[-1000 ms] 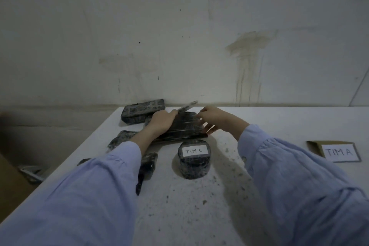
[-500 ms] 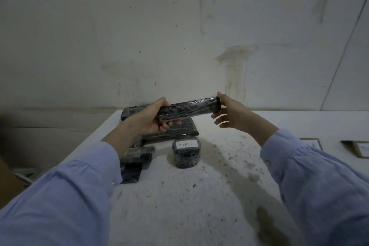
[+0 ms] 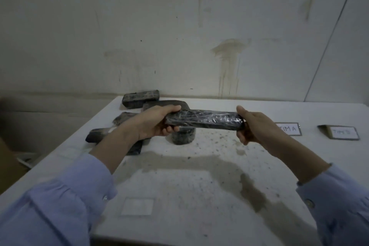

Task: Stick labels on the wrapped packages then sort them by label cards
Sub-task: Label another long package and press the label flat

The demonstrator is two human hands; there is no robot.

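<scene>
A long black package wrapped in shiny film (image 3: 203, 120) hangs level above the white table (image 3: 199, 185). My left hand (image 3: 157, 123) grips its left end, and my right hand (image 3: 253, 126) holds its right end. Under it stands a round wrapped package (image 3: 182, 137), its top hidden. More black wrapped packages lie at the back left: one by the wall (image 3: 140, 99), one flat (image 3: 165, 104) behind my left hand, another (image 3: 123, 117) and a dark one (image 3: 97, 135) near the left edge. Label cards reading "TIM A" (image 3: 289, 129) and a blurred one (image 3: 342, 132) lie at the right.
A small white blank label sheet (image 3: 137, 206) lies on the table near me. Dark crumbs and a damp stain mark the table's middle. The table's left edge drops to a floor with a brown box (image 3: 8, 166). A stained wall stands behind.
Both hands lifted the long package off the pile and brought it toward me and rightward. The camera view tilted, bringing the label cards and the white sheet into view.
</scene>
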